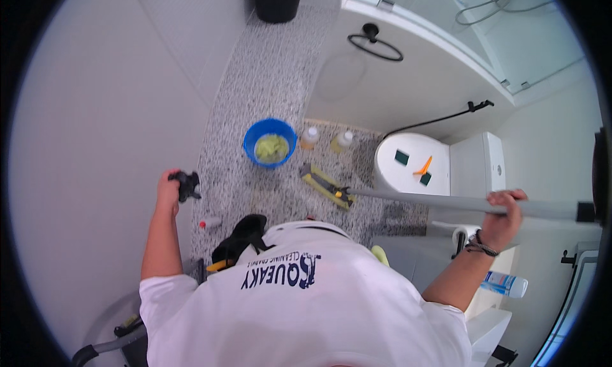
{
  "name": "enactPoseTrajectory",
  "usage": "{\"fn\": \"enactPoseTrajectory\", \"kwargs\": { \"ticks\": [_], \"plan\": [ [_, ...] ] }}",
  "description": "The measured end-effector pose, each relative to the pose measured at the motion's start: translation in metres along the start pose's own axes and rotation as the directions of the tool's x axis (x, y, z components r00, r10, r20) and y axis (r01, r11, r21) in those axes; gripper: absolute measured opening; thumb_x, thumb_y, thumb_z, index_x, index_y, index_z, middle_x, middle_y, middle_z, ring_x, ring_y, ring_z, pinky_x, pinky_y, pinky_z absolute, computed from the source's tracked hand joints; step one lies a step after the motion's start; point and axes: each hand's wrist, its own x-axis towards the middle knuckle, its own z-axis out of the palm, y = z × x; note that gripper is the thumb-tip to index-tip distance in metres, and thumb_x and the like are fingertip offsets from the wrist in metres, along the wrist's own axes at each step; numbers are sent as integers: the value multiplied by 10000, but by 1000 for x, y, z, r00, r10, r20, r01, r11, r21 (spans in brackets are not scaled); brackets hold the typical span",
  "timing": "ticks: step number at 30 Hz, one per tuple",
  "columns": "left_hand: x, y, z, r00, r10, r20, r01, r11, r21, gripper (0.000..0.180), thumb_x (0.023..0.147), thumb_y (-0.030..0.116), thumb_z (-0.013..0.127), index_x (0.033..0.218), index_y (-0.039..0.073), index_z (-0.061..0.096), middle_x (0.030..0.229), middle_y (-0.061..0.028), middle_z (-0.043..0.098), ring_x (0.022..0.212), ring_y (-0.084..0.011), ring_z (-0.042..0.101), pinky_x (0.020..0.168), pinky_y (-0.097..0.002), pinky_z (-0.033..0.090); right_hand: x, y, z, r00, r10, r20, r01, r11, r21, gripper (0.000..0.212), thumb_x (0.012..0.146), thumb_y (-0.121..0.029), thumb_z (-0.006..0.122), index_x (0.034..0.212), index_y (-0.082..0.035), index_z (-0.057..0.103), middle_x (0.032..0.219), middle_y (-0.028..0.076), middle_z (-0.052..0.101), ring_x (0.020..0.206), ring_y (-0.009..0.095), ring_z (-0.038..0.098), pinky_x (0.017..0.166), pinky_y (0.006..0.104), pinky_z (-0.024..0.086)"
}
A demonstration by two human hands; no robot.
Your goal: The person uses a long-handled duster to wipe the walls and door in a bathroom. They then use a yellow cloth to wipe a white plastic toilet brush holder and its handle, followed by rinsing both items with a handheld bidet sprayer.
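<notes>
My right hand is wrapped round the grey pole of a flat mop, out to the right. The pole runs left to the mop head, whose yellow-green pad lies on the speckled floor. Over at the left, close to the wall, my left hand is closed on a lumpy black object whose kind I cannot make out. Left of the mop head stands a blue basin holding a wet yellow-green cloth. Two clear bottles with white caps, one amber and one yellowish, stand beside it.
A white toilet has green scouring pads and an orange tool on its lid. A black bin stands at the far end. A red-capped bottle lies near the left wall. A toilet roll hangs at right.
</notes>
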Motion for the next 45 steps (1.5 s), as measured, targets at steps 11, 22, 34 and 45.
{"fn": "enactPoseTrajectory", "kwargs": {
  "ticks": [11, 22, 34, 45],
  "plan": [
    [41, 49, 99, 998, -68, -9, 68, 998, -13, 309, 622, 34, 465, 929, 72, 459, 804, -65, 472, 736, -165, 473, 633, -284, 411, 160, 146, 93, 960, 181, 216, -172, 983, -61, 156, 680, -12, 467, 832, -9, 434, 593, 58, 417, 534, 168, 422, 543, 300, 375],
    [186, -9, 226, 900, -295, 320, 337, 938, -85, 517, 589, 52, 498, 1093, 59, 382, 973, -125, 451, 871, -232, 457, 721, -352, 402, 252, 223, 167, 942, 321, 96, -298, 935, -194, 290, 635, -64, 522, 910, -6, 453, 617, 74, 480, 574, 175, 492, 556, 265, 387],
    [276, -65, 280, 810, -382, 444, -102, 655, 749, 679, 694, 334, 588, 1232, 18, 318, 1161, -253, 408, 1051, -358, 434, 892, -372, 354, 277, 285, 226, 844, 535, 27, -475, 771, -425, 356, 682, -133, 584, 995, -74, 426, 848, 35, 492, 812, 157, 484, 668, 340, 383],
    [278, -79, 229, 790, -275, 548, -344, 542, 767, 576, 707, 354, 510, 1146, -9, 429, 1154, -222, 431, 1078, -338, 411, 905, -370, 330, 289, 290, 205, 956, 255, -147, -290, 898, -331, 156, 595, -6, 491, 736, -36, 430, 580, 60, 457, 485, 183, 475, 473, 304, 411]
  ]
}}
